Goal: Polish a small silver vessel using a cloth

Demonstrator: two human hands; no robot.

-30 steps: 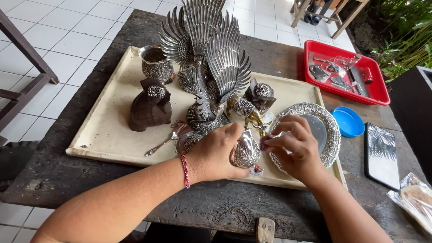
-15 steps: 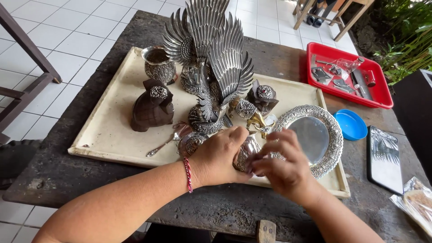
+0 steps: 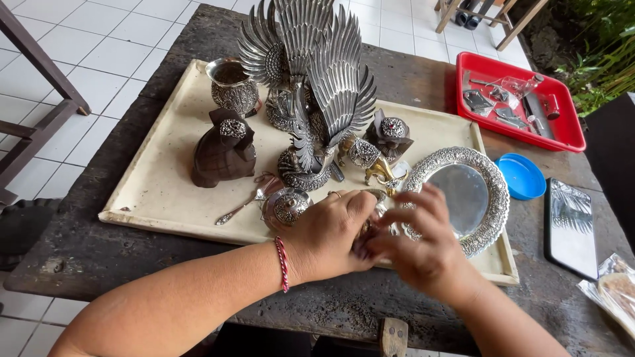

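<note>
Counting what sits on the tray: two winged silver statues, one dark wooden figure, one silver cup, one small spoon, one round lid, one oval silver plate, two small ornaments.
Left hand: curled shut around a small silver piece, at the tray's near edge.
Right hand: fingers bent and blurred with motion, touching the same silver piece; whether it grips it I cannot tell.
Small silver piece: mostly hidden between the two hands, just beside the oval plate (only a sliver shows).
Tray: cream, rectangular, lying on a dark worn table.
Winged statues: two, upright, feathers spread, standing mid-tray and blocking sight of what is behind them.
Wooden figure: dark brown with a silver cap, left of the statues.
Cup: silver, embossed, at the tray's far left corner.
Spoon: lying in front of the wooden figure.
Round lid: touching the left hand's knuckles.
Ornaments: two, one dark with a red stone, one with gold legs, right of the statues.
Oval plate: embossed rim, partly covered by the right hand.
Red tray: holds small tools and a clear bag, well apart from the hands.
Blue lid: one, beside the cream tray.
</note>
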